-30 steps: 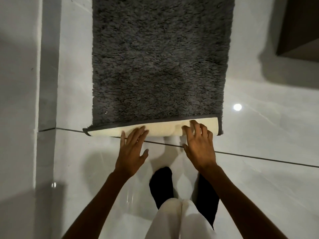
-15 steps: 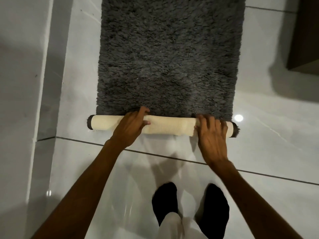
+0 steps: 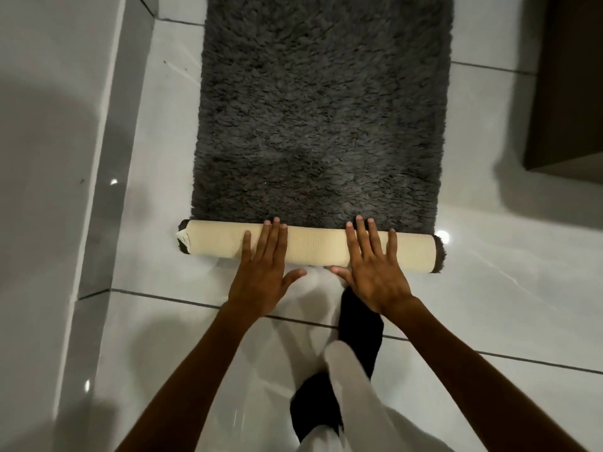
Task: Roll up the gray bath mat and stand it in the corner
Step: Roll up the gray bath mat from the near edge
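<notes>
The gray shaggy bath mat (image 3: 323,109) lies flat on the white tiled floor and stretches away from me. Its near end is wound into a thin roll (image 3: 319,246) with the cream backing on the outside. My left hand (image 3: 264,272) rests flat on the roll left of its middle, fingers spread and pointing forward. My right hand (image 3: 375,269) lies flat on the roll right of its middle, fingers spread too. Neither hand closes around the roll.
A white tiled wall (image 3: 58,190) with a gray strip runs along the left, close to the mat's left edge. A dark brown cabinet (image 3: 567,93) hangs at the upper right. My feet in black socks (image 3: 359,324) stand just behind the roll.
The roll has grown thicker and moved forward along the mat. Both hands went from gripping the roll to lying flat on it with fingers spread.
</notes>
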